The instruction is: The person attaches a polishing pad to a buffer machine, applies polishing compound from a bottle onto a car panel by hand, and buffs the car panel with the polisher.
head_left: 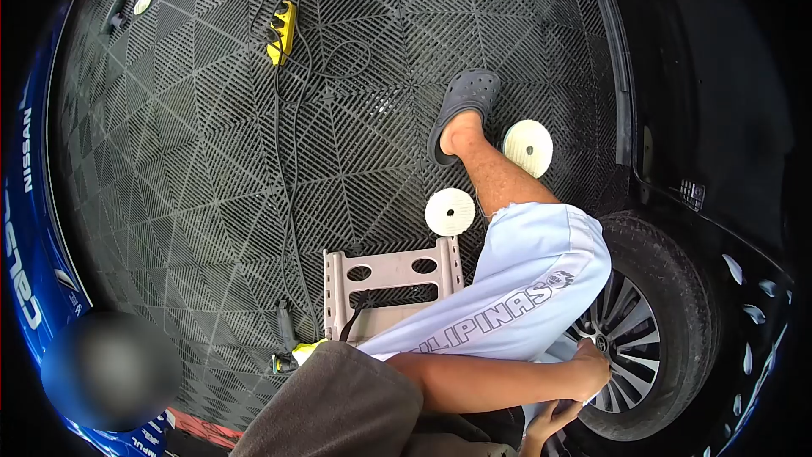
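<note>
My left hand (591, 370) is bent at the wrist in front of the car wheel (630, 334), its fingers curled and mostly turned out of sight. Just below it is my right hand (551, 420), fingers bent and close to the left hand. Pale fabric shows around both hands; whether it is a cloth or part of my light-blue shorts (541, 279) I cannot tell. My left leg stretches out in a grey clog (467, 106). Two round cream polishing pads, a nearer pad (450, 212) and a farther pad (529, 149), lie beside that leg.
A beige step stool (389, 283) stands at my side. A yellow power strip (282, 32) with black cables lies on the ribbed floor tiles (364, 144). A dark car body (719, 144) borders the right; a blue car (38, 228) borders the left. A corded tool (288, 326) lies behind the stool.
</note>
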Demonstrator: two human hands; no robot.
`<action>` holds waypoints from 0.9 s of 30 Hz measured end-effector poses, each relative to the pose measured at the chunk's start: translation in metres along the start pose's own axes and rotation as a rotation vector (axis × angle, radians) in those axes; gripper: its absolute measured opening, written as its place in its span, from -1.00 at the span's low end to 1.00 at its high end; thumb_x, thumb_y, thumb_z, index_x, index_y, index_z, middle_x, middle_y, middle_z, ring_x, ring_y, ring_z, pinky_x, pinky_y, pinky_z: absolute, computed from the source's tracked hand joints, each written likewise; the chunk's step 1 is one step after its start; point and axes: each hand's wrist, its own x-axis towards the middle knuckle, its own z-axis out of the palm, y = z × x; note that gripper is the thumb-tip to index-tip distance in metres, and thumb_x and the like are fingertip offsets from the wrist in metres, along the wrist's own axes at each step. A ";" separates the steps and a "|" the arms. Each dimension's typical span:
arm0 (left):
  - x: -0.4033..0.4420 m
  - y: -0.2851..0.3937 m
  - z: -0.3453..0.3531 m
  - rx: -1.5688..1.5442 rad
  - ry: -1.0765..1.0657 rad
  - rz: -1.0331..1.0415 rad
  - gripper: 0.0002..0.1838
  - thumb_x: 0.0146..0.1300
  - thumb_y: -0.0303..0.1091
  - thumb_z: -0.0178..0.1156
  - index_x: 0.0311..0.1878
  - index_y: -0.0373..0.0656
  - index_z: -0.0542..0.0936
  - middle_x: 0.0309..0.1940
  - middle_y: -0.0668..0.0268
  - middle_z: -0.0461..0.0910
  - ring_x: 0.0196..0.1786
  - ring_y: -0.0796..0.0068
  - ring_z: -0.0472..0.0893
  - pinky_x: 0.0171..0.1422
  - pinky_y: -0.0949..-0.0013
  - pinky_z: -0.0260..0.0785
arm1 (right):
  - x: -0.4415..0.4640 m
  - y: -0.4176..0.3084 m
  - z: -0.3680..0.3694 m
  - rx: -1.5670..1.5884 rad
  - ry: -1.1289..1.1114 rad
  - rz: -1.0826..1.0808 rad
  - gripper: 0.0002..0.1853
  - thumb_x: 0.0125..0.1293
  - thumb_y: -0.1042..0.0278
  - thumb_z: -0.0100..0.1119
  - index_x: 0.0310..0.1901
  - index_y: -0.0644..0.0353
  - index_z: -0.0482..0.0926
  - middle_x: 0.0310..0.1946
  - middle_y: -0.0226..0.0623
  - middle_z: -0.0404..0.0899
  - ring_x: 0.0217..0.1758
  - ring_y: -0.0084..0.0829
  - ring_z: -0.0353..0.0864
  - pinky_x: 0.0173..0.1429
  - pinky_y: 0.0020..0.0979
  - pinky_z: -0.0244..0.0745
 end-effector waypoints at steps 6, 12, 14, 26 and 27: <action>0.004 -0.001 0.005 0.025 -0.027 -0.001 -0.45 -0.06 -0.18 0.48 0.08 -0.02 0.66 0.11 0.32 0.63 0.14 0.24 0.60 0.10 0.01 0.40 | -0.002 0.004 0.004 0.006 0.107 -0.026 -0.33 0.39 0.04 0.16 0.28 0.45 0.24 0.08 0.07 0.38 0.14 -0.06 0.34 0.20 -0.16 0.19; -0.019 -0.011 -0.003 0.067 0.126 0.002 -0.66 0.11 -0.25 0.26 0.00 -0.01 0.66 -0.03 0.31 0.66 0.07 0.28 0.63 0.02 0.13 0.37 | 0.018 -0.016 -0.003 -0.516 -0.094 -0.119 -0.25 0.27 -0.06 0.15 0.27 0.44 0.28 0.21 0.10 0.36 0.26 0.11 0.29 0.25 -0.12 0.16; -0.040 -0.016 -0.030 0.166 0.419 0.019 -0.72 0.16 -0.28 0.14 -0.07 -0.15 0.58 -0.19 0.23 0.61 -0.10 0.22 0.65 -0.06 0.10 0.35 | 0.054 -0.055 0.008 0.000 -0.245 -0.090 -0.05 0.25 -0.06 0.20 0.45 0.40 -0.01 0.46 0.15 0.07 0.51 0.06 0.06 0.51 -0.12 -0.03; -0.137 -0.172 -0.235 -0.285 1.332 -0.229 -0.54 0.12 -0.80 0.02 0.10 -0.25 0.53 -0.04 0.24 0.57 -0.08 0.51 0.63 0.03 0.49 0.47 | 0.306 -0.176 0.255 -0.023 -0.078 -0.456 -0.04 0.11 0.16 0.35 0.45 0.30 0.02 0.43 0.03 0.06 0.47 0.03 0.09 0.42 0.07 0.09; -0.139 -0.170 -0.239 -0.297 1.376 -0.291 -0.61 0.18 -0.75 0.09 0.08 -0.25 0.53 -0.06 0.24 0.57 -0.09 0.54 0.63 0.02 0.52 0.45 | 0.309 -0.175 0.274 -0.108 -0.108 -0.484 -0.04 0.13 0.09 0.33 0.46 0.28 0.02 0.46 -0.07 0.04 0.50 -0.01 0.04 0.42 0.13 0.06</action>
